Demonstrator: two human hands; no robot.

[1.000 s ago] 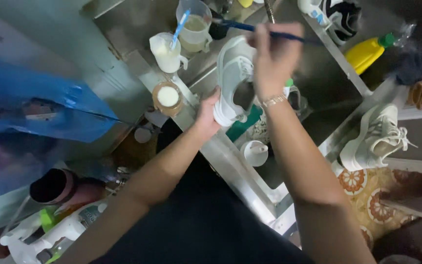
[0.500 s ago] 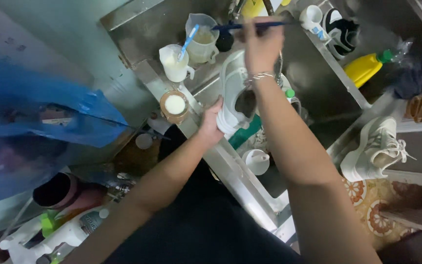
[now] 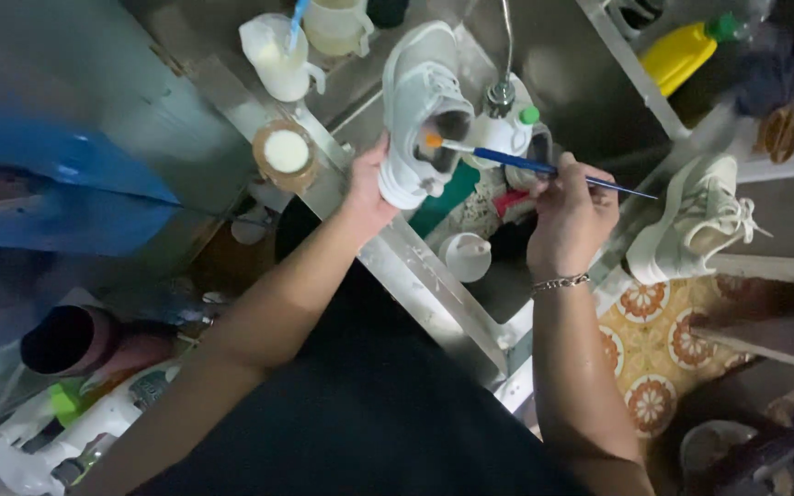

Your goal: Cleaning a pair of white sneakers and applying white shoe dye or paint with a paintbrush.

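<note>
My left hand [image 3: 368,188] grips the heel of a white sneaker [image 3: 420,106] and holds it upright over a steel sink [image 3: 434,276]. My right hand [image 3: 570,213], with a bracelet at the wrist, holds a thin blue-handled brush [image 3: 530,165]. The brush's orange tip rests at the sneaker's dark opening. A second white sneaker [image 3: 691,220] lies on the ledge to the right of my right hand.
A small round jar of white paste [image 3: 286,152] stands on the sink edge beside my left hand. White jugs [image 3: 277,60] stand behind it, one with a blue stick. A yellow bottle [image 3: 682,50] lies at the far right. A small white cup [image 3: 466,255] sits in the sink.
My right hand came down from the jugs at the back and brought the brush tip to the sneaker's opening. The left hand kept its hold on the sneaker.
</note>
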